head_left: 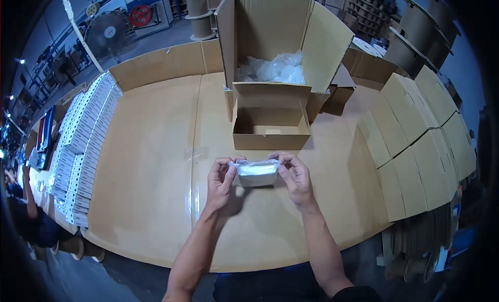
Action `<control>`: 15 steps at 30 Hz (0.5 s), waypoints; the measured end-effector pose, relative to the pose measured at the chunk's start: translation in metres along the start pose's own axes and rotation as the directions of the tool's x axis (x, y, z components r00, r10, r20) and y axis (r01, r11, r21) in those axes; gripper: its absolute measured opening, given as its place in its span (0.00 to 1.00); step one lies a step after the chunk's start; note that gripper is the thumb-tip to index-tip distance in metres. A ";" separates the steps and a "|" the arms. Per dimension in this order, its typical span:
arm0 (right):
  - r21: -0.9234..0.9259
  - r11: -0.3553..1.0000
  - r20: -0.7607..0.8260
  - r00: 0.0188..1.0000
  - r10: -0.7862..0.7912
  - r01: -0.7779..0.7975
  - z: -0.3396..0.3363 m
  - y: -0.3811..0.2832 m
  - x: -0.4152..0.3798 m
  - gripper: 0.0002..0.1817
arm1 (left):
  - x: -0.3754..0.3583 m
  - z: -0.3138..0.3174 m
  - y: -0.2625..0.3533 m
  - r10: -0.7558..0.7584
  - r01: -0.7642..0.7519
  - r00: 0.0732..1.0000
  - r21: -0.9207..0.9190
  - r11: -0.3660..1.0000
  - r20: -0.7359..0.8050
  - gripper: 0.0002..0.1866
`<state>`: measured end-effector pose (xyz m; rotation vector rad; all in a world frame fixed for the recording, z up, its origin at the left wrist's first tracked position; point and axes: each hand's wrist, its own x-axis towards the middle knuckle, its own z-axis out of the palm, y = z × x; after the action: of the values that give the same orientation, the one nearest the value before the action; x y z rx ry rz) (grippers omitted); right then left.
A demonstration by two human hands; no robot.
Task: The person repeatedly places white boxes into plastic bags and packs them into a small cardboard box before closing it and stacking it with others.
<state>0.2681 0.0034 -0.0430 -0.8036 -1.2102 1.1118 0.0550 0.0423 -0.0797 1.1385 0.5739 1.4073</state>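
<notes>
Between my two hands is a small pack in clear plastic wrap (257, 173), pale and shiny, held just above the cardboard-covered table. My left hand (222, 181) pinches its left end, thumb and fingers closed on the plastic. At the right end, my right hand (294, 177) grips the wrap the same way. What is inside the plastic cannot be made out clearly. Just beyond the pack stands an open brown cardboard box (272, 142), its lid flap raised at the back and a small light patch on its floor.
Behind stands a tall open carton (270, 27) with clear plastic bags (278, 68) inside. Stacked white boxes (86, 136) line the left edge; closed brown cartons (416, 146) are piled at right. A cardboard rim (161, 68) borders the far side. Another person (31, 213) is at far left.
</notes>
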 end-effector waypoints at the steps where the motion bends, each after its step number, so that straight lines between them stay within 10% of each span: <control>1: 0.027 1.000 0.002 1.000 -0.015 0.015 -0.001 0.002 0.000 0.04 | -0.001 0.001 0.003 -0.030 0.029 0.999 -0.053 0.998 -0.018 0.04; 6: 0.138 0.990 -0.052 0.999 0.015 -0.008 0.012 -0.004 0.002 0.09 | -0.006 0.017 0.007 -0.223 0.170 0.961 -0.288 0.942 -0.163 0.03; 9: -0.107 0.966 -0.011 0.972 0.235 -0.235 0.013 -0.008 -0.003 0.16 | -0.004 0.011 0.003 -0.175 0.154 0.984 -0.324 0.933 -0.037 0.09; 13: -0.142 0.964 0.032 0.972 0.231 -0.224 0.004 0.011 -0.005 0.14 | -0.004 0.022 0.018 -0.116 0.110 0.992 0.127 0.986 0.039 0.24; 15: -0.202 0.968 0.060 0.985 0.164 -0.149 0.002 0.011 -0.005 0.10 | -0.004 0.018 0.018 -0.159 0.144 0.985 0.184 0.972 0.070 0.13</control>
<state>0.2637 0.0012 -0.0542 -1.0305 -1.3549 1.1712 0.0622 0.0297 -0.0582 1.2625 0.7223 1.1894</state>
